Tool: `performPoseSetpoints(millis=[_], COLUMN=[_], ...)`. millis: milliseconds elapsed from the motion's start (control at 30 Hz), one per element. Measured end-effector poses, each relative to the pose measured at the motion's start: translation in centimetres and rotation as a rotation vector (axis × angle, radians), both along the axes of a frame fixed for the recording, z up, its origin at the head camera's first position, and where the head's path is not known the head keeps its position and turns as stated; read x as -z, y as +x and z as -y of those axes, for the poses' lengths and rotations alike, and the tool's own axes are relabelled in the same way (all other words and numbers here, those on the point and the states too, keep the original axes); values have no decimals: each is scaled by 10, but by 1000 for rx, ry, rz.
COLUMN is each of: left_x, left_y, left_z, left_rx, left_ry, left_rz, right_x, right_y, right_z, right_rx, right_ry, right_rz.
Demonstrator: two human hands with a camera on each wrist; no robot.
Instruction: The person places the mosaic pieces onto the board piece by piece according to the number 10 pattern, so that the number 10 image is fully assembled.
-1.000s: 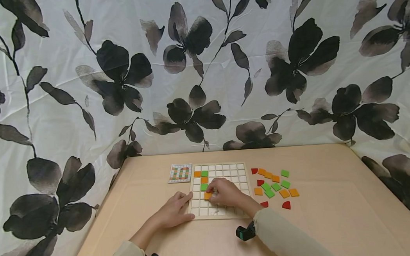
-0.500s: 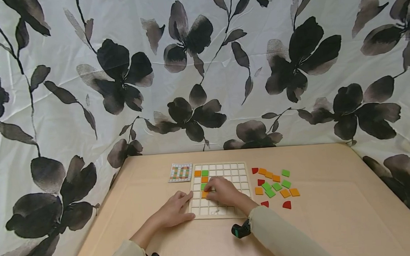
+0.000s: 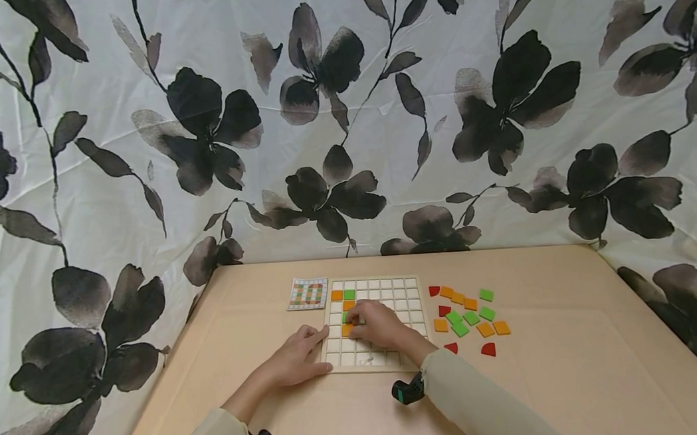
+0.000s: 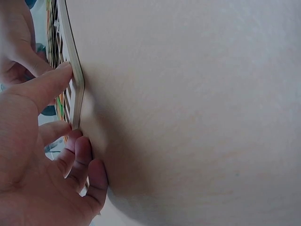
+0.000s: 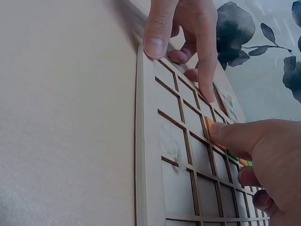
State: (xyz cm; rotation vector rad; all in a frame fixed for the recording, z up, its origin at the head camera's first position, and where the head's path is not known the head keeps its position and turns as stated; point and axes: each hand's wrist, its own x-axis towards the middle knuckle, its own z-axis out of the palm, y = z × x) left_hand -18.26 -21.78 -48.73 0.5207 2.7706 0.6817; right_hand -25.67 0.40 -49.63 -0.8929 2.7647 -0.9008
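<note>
A pale wooden grid board (image 3: 370,370) lies on the table. In the head view my left hand (image 3: 297,359) rests at its left edge, thumb by the near corner, fingers spread along the side. My right hand (image 3: 382,325) reaches over the board, thumb and fingers on an orange square tile (image 3: 347,331). The right wrist view shows the thumb pressed on this tile (image 5: 209,126), which sits at a grid cell with one edge raised. Beyond it are a green tile (image 3: 345,317), partly hidden by fingers, another orange tile (image 3: 348,305), and a top-row orange and green pair (image 3: 349,294).
A small printed pattern card (image 3: 307,294) lies left of the board's far corner. To the right are scattered loose orange tiles (image 3: 441,325), green tiles (image 3: 471,318) and red quarter-round pieces (image 3: 488,349). A floral cloth (image 3: 318,113) hangs behind the table (image 3: 574,377).
My right hand has shifted slightly left, and the orange tile under its fingers has moved left and a little away, in line with the green tile. My left hand stays at the board's edge.
</note>
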Motion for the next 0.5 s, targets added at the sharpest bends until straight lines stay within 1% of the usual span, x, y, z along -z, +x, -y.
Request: performPoseSetpoints(millis=[300,500], left_x=[1,2], left_y=[-2,-2], left_z=[-2,-2], left_rx=[8,-5], left_ry=[0,3], left_rz=[-5,7], right_x=[-4,-6], right_y=[3,6], right_z=[-7,-12], right_rx=[26,20], right_ry=[-46,-60], right_rz=[26,19])
